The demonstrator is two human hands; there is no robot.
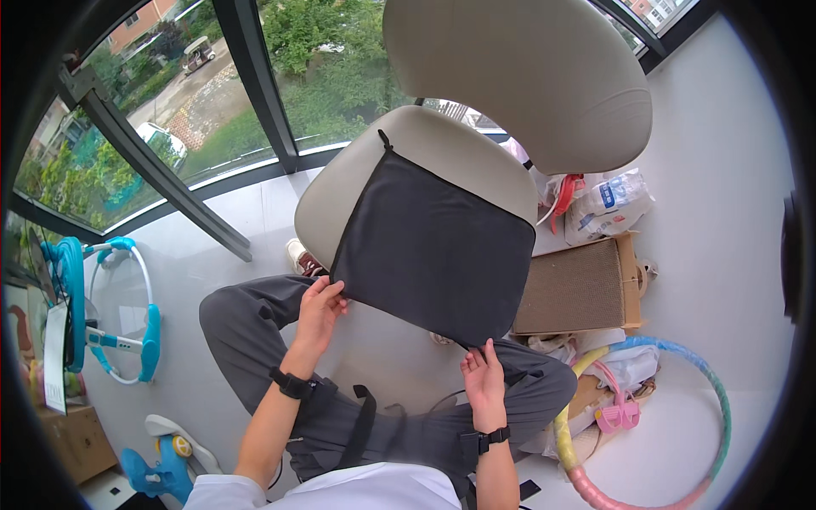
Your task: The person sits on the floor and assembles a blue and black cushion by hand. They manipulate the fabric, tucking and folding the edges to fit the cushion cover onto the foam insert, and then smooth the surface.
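A flat, square black fabric bag [433,246] with a small loop at its far corner lies spread over the grey chair seat [497,166] in front of me. Its near edge hangs over my lap. My left hand [320,316] pinches the near left corner between thumb and fingers. At the near right corner, my right hand [484,382] grips the edge with its fingertips, palm turned partly up. The cloth between my hands looks smooth and fairly taut. Whether anything is inside it, I cannot tell.
Beyond the seat rises the chair's grey backrest [527,76]. To the right are a cardboard scratching box [569,289], a white plastic sack [608,204] and a colourful hoop [722,399]. A blue-and-white ring-framed item [153,336] stands left, near the windows. A blue toy [157,476] lies at lower left.
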